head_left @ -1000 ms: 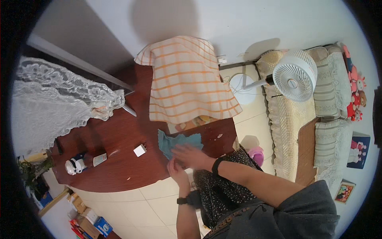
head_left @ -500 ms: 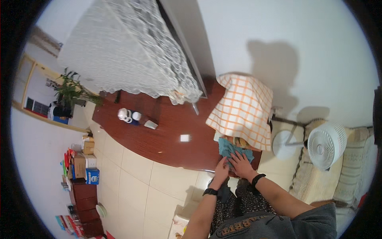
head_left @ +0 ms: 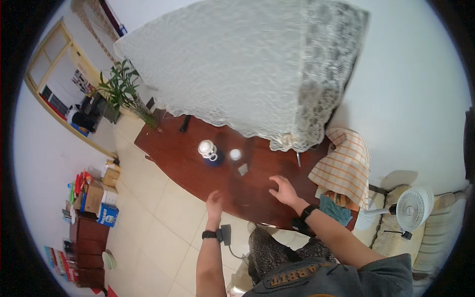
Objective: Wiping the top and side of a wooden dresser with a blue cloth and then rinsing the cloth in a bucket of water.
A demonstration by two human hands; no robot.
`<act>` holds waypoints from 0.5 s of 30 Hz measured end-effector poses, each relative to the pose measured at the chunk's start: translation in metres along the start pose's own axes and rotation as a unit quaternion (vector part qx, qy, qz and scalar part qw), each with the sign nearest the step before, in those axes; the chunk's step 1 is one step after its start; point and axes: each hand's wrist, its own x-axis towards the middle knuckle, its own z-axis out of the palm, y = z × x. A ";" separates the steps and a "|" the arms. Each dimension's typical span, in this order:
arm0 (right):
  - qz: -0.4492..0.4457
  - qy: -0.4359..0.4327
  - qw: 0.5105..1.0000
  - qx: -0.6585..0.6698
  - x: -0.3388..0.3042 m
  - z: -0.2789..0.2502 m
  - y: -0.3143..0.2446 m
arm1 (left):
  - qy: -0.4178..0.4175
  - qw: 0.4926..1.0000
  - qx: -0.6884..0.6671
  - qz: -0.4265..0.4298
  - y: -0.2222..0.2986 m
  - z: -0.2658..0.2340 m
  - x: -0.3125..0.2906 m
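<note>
Small pale box (head_left: 242, 170) on red-brown table (head_left: 180, 151), ten o'clock from right hand (head_left: 287, 192), one o'clock from left hand (head_left: 214, 204). Thumb and fingers apart on right; blurred on left, cannot tell whether parted.

I've got one clear line of orange-brown capital lettering (head_left: 296, 276) across the dark grey short-sleeved cloth T-shirt (head_left: 356, 278). I also see white print on the blue rectangular box (head_left: 107, 215) and pale print on the red flat packs (head_left: 60, 261); both too small for me to read.
</note>
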 end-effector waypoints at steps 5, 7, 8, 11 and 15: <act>0.100 0.055 0.992 0.054 0.103 0.063 -0.048 | -0.030 0.999 0.010 0.010 -0.001 -0.036 0.099; 0.101 0.094 0.990 0.021 0.130 0.090 -0.059 | 0.033 0.992 0.073 0.101 -0.005 -0.051 0.139; 0.115 0.091 0.989 0.017 0.137 0.096 -0.054 | 0.017 0.993 0.069 0.097 0.006 -0.050 0.155; 0.118 0.089 0.987 0.058 0.152 0.104 -0.045 | -0.018 0.960 0.173 0.219 0.062 -0.039 0.194; 0.164 0.156 0.962 0.155 0.159 0.148 -0.033 | -0.120 0.955 0.185 0.196 0.061 -0.038 0.236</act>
